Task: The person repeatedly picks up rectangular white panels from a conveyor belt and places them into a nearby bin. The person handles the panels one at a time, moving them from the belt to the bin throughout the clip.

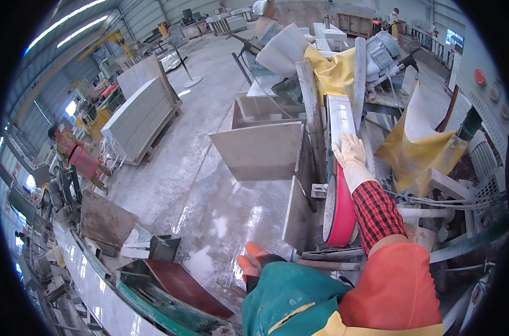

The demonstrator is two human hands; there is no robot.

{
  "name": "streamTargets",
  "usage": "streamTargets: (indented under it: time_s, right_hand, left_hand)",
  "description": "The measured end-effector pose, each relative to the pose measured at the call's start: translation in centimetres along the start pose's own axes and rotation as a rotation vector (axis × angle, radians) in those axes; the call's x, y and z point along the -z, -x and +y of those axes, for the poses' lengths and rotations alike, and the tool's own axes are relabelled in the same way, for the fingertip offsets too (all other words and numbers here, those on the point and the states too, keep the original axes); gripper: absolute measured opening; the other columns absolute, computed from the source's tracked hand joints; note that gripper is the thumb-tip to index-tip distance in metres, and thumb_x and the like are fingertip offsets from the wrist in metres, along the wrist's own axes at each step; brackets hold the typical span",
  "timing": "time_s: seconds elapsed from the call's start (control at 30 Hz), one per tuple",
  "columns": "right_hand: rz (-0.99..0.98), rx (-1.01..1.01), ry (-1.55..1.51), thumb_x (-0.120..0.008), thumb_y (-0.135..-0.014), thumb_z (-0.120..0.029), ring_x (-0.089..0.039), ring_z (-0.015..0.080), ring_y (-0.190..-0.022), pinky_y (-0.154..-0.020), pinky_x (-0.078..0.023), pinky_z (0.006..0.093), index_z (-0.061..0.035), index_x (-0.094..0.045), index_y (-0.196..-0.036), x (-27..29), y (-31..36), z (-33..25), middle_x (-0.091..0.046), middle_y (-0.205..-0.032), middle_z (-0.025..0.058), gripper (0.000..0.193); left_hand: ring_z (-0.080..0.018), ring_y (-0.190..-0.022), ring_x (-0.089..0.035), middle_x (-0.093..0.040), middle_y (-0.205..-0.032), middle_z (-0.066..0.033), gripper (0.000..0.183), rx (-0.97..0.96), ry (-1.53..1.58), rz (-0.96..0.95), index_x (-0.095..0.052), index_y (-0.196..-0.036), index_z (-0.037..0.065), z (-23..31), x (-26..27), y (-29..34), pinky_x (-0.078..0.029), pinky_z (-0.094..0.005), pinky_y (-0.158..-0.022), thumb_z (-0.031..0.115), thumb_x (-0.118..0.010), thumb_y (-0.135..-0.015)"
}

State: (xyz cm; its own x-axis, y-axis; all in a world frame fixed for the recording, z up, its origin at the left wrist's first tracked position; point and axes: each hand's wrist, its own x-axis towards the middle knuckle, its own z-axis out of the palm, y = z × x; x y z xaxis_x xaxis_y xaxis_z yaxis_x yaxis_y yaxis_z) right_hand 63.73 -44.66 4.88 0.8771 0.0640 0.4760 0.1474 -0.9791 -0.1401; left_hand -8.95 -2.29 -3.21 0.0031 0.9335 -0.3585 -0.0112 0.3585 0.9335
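Observation:
My right hand (352, 154), in a cream rubber glove, lies palm down with its fingers stretched out and the thumb apart. It rests on the near end of a long, shiny white strip (340, 115), which looks like stone. Below the wrist, a pinkish-red belt (344, 215) curves round the near end of a narrow machine. A red and black checked sleeve and an orange cover clothe my right arm. My left hand is out of sight. Lower down, a green apron (293, 294) covers part of my body beside two orange shapes that look like shoe tips (254, 259).
Upright boards (260, 148) stand left of the machine. A yellow cloth (333, 70) hangs between wooden posts at its far end. To the right are a yellow and white sheet (419, 143), cables and a control panel (481, 84). Another person (78, 154) stands far left near stacked slabs (134, 120).

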Motion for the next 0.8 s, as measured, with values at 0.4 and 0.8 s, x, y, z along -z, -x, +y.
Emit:
streamTargets:
  time_s: [0.4,0.8]
  right_hand:
    - [0.05,0.021,0.097,-0.054,-0.093,-0.04,-0.053,0.026,-0.115,-0.099,-0.039,0.0412,-0.0115,-0.065,-0.113,-1.6,-1.8,-0.4,-0.063,-0.113,0.01,0.037]
    - [-0.064,0.01,0.043,-0.051,-0.094,-0.033,-0.049,0.0266,-0.124,-0.104,-0.038,0.0421,-0.011,-0.059,-0.127,0.0,-1.2,-1.4,-0.057,-0.126,0.0082,0.041]
  left_hand:
    - [-0.0285,-0.096,-0.066,-0.068,-0.106,-0.0186,0.036,-1.057,-1.373,0.224,-0.063,-0.123,0.0,-0.7,-0.5,0.6,-0.055,-0.037,-0.086,0.024,-0.064,-0.096]
    - [-0.0348,-0.116,-0.061,-0.062,-0.127,-0.0238,0.049,-1.086,-1.284,-0.106,-0.057,-0.133,0.002,4.8,-5.9,1.3,-0.046,-0.0445,-0.103,0.029,-0.068,-0.094]
